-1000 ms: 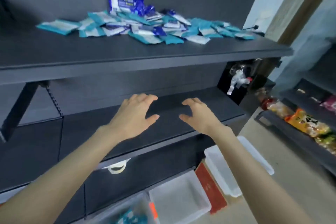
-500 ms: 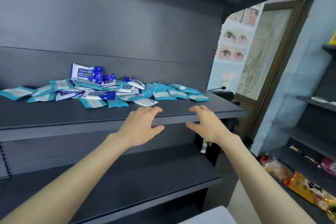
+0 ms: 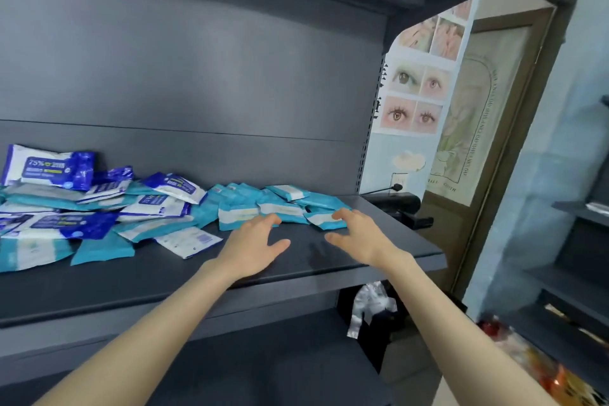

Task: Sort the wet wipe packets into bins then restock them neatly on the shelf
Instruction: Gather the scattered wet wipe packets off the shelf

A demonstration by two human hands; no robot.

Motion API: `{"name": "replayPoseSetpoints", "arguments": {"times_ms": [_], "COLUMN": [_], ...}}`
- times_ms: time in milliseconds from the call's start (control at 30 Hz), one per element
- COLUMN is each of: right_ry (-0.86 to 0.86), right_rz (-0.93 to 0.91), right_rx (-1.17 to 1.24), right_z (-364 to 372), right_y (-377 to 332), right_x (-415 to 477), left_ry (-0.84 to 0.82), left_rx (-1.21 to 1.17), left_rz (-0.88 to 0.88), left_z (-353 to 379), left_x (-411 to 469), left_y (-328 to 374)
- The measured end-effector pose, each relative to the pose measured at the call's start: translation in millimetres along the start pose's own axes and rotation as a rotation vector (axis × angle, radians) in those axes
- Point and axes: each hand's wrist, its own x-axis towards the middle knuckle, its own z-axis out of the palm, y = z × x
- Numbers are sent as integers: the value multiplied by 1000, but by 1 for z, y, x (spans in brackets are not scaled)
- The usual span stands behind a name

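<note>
Head view: both hands hover over the dark shelf (image 3: 99, 290), holding nothing. The left hand (image 3: 253, 244) and right hand (image 3: 359, 237) are spread, fingers slightly bent, fingertips at the nearest teal packets (image 3: 290, 208). Teal and blue wet wipe packets (image 3: 158, 208) lie heaped along the shelf's back, mostly left.

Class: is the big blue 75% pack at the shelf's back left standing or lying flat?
Standing, propped up: the big blue pack shows its full printed face, unlike the flat teal packets.
</note>
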Motion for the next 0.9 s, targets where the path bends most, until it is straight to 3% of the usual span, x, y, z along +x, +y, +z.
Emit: {"name": "replayPoseSetpoints", "arguments": {"times_ms": [333,500,733,900], "right_ry": [-211,-310,-270,-213], "right_rz": [-18,-38,-83,-54], "right_rx": [-17,-6,29,-43], "right_z": [24,47,48,47], "right_y": [78,105,117,109], "right_x": [120,159,183,189], "left_ry": [48,-13,69,98], "left_rx": [167,114,158,-16], "left_rz": [-192,-403,-419,-468], "left_z": [53,76,81,74], "left_x": [105,134,137,137], "left_y": [-18,-33,-39,-38]}}
